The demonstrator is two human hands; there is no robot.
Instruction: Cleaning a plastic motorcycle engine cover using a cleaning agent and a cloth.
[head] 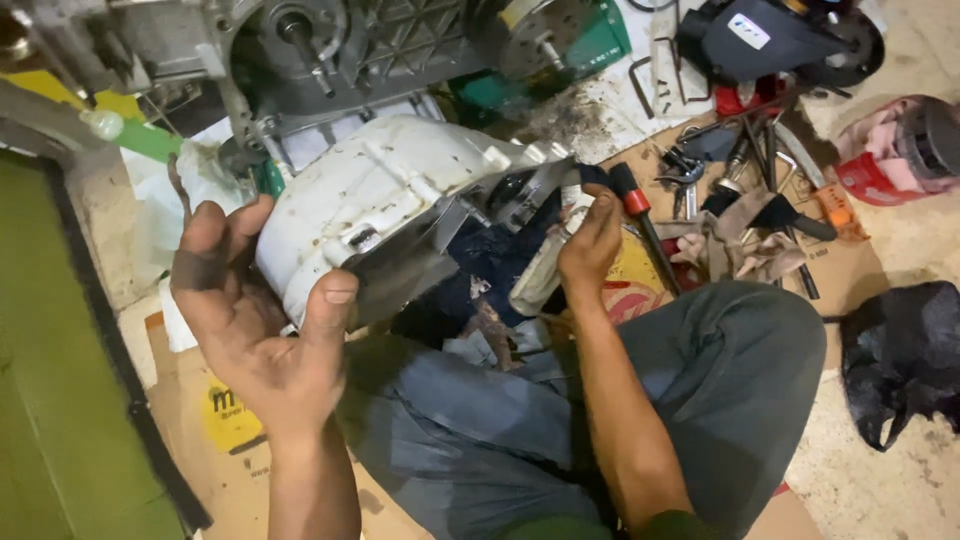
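Observation:
My left hand (258,320) grips the near end of a white metal engine cover (370,200), holding it tilted above my lap. My right hand (592,245) reaches to the cover's far side, fingers closed on a dirty pale rag or brush (540,280) pressed near the cover's open edge. The cover's inside faces right and looks dark and greasy. My legs in grey trousers (700,380) lie folded below.
A bare engine block (330,50) stands at the top. Screwdrivers, pliers and hex keys (740,180) lie scattered on cardboard (850,270) to the right. A red can (880,160), a black bag (905,350) and a green wall (50,380) border the spot.

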